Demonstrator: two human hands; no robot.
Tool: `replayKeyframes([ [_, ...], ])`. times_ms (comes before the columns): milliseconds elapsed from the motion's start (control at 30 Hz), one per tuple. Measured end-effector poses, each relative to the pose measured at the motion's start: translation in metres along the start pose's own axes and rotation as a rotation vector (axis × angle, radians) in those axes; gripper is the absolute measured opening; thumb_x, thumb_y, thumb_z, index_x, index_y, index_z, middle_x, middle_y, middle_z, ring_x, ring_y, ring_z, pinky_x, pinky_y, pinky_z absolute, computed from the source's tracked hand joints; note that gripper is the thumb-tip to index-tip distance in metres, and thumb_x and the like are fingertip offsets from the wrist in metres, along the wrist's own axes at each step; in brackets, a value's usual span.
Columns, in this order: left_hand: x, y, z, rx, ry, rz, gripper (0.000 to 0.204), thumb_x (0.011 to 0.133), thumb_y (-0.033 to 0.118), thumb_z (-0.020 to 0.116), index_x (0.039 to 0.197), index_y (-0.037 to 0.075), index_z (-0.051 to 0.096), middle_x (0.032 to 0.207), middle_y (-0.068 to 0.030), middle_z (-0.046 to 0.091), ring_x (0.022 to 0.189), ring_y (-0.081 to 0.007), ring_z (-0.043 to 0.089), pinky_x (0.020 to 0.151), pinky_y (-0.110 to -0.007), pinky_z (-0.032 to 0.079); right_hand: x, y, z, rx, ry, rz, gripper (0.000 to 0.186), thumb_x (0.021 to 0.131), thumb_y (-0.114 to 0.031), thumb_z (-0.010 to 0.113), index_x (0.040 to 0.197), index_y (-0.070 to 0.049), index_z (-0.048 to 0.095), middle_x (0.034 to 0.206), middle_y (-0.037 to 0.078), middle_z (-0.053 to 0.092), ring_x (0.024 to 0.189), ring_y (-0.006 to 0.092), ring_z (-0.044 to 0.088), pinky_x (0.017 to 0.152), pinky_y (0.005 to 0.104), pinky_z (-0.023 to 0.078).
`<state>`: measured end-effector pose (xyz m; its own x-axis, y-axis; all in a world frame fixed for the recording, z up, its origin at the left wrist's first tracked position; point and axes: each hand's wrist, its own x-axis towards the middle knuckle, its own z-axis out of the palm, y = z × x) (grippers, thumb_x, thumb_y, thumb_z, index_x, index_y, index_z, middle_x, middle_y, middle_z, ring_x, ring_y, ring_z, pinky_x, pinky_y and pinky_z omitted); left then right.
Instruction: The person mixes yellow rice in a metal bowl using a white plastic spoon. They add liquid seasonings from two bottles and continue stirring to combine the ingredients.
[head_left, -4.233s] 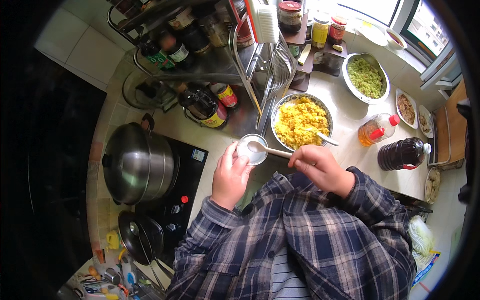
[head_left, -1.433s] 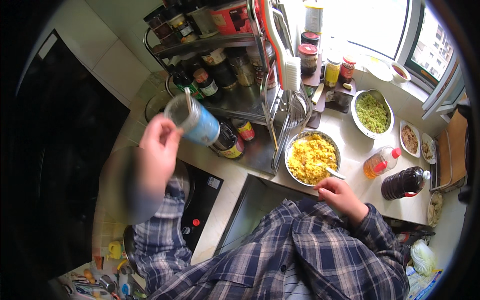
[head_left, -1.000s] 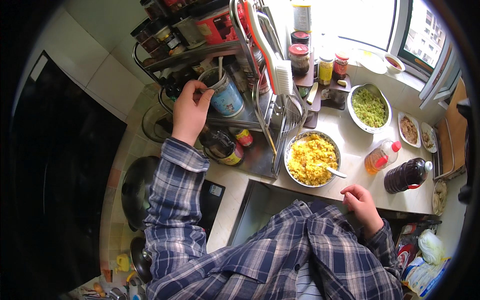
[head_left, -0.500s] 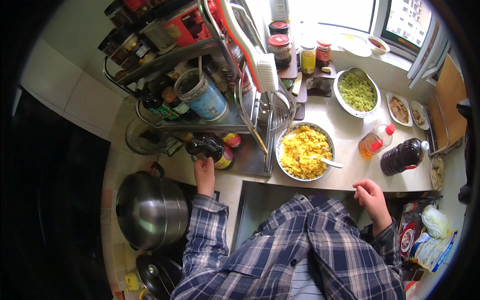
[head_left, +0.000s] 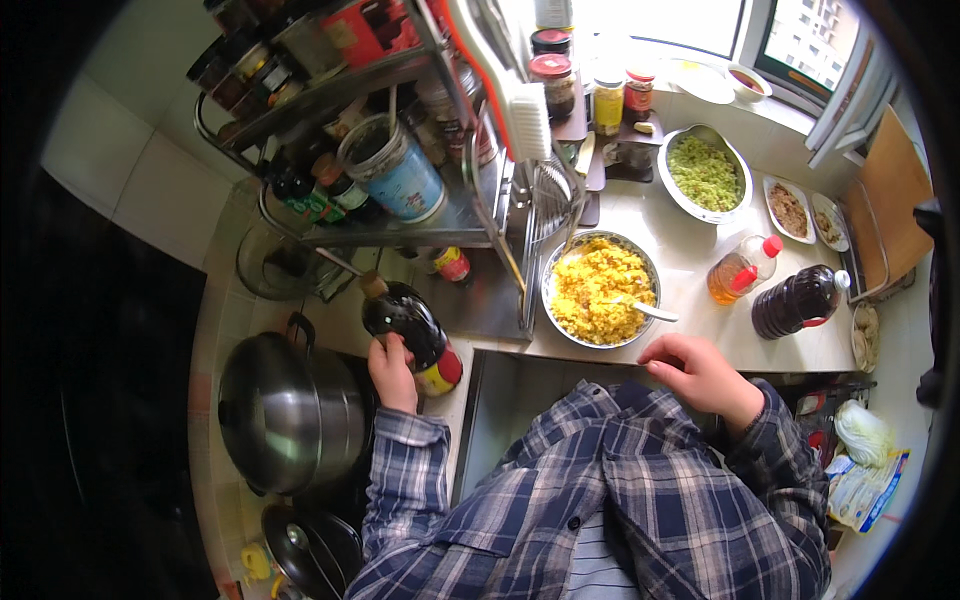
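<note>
My left hand [head_left: 393, 374] is wrapped round a dark glass bottle [head_left: 412, 325] with a yellow and red label. The bottle is tilted, its brown cap toward the rack, just in front of the rack's lower level. Bent but loose, the fingers of my right hand [head_left: 703, 380] hover by the counter's front edge with nothing visible in them. Closest to that hand is a patterned bowl [head_left: 553, 322] of yellow crumbly food [head_left: 598, 288], with a white spoon [head_left: 652, 312] resting in it.
A metal rack [head_left: 400, 238] of jars and bottles rises behind my left hand. Left of that hand stands a large steel pot [head_left: 290, 410]. Toward the back right are a bowl of chopped greens [head_left: 706, 173], a bottle of amber liquid [head_left: 742, 270] and a dark bottle [head_left: 795, 303].
My left hand has drawn the dark bottle out from under the rack, toward me. My right hand has moved left, nearer the yellow food bowl. The view has shifted slightly.
</note>
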<state>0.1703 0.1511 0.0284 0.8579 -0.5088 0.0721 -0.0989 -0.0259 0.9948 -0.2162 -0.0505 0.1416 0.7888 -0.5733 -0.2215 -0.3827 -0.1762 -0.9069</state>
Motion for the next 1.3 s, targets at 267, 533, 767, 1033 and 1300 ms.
replayKeyframes([
  [267,-0.103,0.006,-0.037,0.369,-0.261,0.168,0.013,0.093,0.013,0.061,0.086,0.002,0.059,0.075,-0.0036,0.056,0.069,-0.0142,0.052,0.065,-0.029,0.044,0.082,-0.05,0.073,-0.309,-0.211,-0.412,0.042,0.089,-0.031,0.068,0.117,-0.001,0.054,0.089,0.02,0.066,0.083,0.0385,0.066,0.072,0.044,0.053],
  [533,-0.147,0.032,-0.021,0.151,-0.433,-0.04,0.02,0.094,0.017,0.063,0.098,-0.002,0.06,0.081,-0.0052,0.063,0.073,-0.0103,0.056,0.067,-0.027,0.047,0.104,-0.074,0.139,-0.445,-0.32,-0.541,0.039,0.086,-0.035,0.068,0.084,0.002,0.055,0.069,0.02,0.064,0.071,0.0396,0.064,0.065,0.0473,0.052],
  [767,-0.146,0.03,-0.008,0.168,-0.488,-0.022,0.026,0.093,0.022,0.064,0.097,-0.003,0.06,0.077,-0.0061,0.063,0.069,-0.0116,0.056,0.063,-0.027,0.046,0.098,-0.056,0.12,-0.454,-0.337,-0.6,0.029,0.084,-0.02,0.071,0.1,0.0,0.058,0.081,0.02,0.064,0.078,0.039,0.063,0.069,0.0442,0.051],
  [1033,-0.128,0.038,0.003,0.228,-0.536,0.052,0.033,0.092,0.03,0.067,0.087,-0.002,0.059,0.067,-0.0069,0.057,0.059,-0.0134,0.049,0.055,-0.03,0.041,0.095,-0.042,0.098,-0.268,-0.312,-0.642,0.047,0.08,-0.022,0.077,0.117,-0.002,0.056,0.092,0.019,0.066,0.086,0.036,0.066,0.075,0.0415,0.053],
  [1300,-0.121,0.046,0.016,0.251,-0.582,0.069,0.044,0.092,0.042,0.066,0.081,0.001,0.055,0.065,-0.0027,0.05,0.06,-0.0109,0.044,0.054,-0.028,0.037,0.096,-0.038,0.098,-0.168,-0.274,-0.369,0.047,0.078,-0.035,0.078,0.096,0.003,0.057,0.083,0.021,0.067,0.08,0.0387,0.067,0.072,0.0427,0.053],
])
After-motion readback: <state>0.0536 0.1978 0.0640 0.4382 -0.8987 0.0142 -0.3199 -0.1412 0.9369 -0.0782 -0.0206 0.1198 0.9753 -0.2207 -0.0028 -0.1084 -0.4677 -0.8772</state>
